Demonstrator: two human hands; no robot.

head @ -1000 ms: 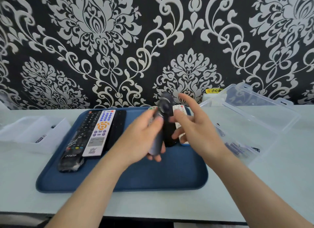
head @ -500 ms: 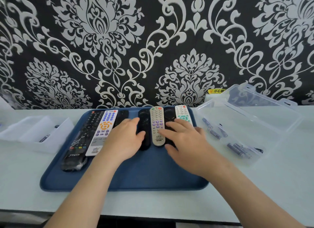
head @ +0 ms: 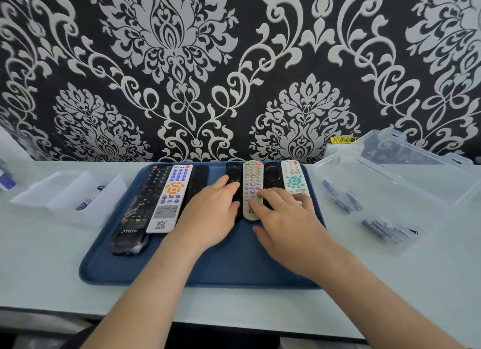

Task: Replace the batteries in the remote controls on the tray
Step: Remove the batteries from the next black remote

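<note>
Tray (head: 182, 273): blue, with its bare near part under both wrists. A forward push from the hands could slide it toward the wall.
Left hand (head: 212, 214): open and flat, palm down, gripping nothing. Its fingertips rest on the small black remote (head: 232, 179).
Right hand (head: 286, 221): open with fingers spread, holding nothing. Its fingertips lie over the near end of the grey remote (head: 251, 182) and reach across the round-topped black remote (head: 272, 175) toward the white-and-teal remote (head: 293, 178).
Risk at the fingertips: these four remotes lie side by side, touching or nearly so. Lifting one with flat fingers could drag a neighbour or knock the row askew.
Risk of mix-up: nothing visible tells which remotes already hold fresh cells, so one could be skipped or done twice. The ones whose faces show lie keys up, so each must be turned over to reach its cover.
Left of the left hand: a long black remote (head: 140, 205), a white remote with orange keys (head: 171, 195) and a slim black remote (head: 198, 182), packed close.
Right of the right hand: a clear box (head: 429, 213) with loose batteries (head: 377, 227). Being round, they could roll away from a careless pinch.
Far left of the left hand: a white bin (head: 65, 213) with a few cells. Which container holds used cells I cannot tell, and swapping them would spoil the job.
</note>
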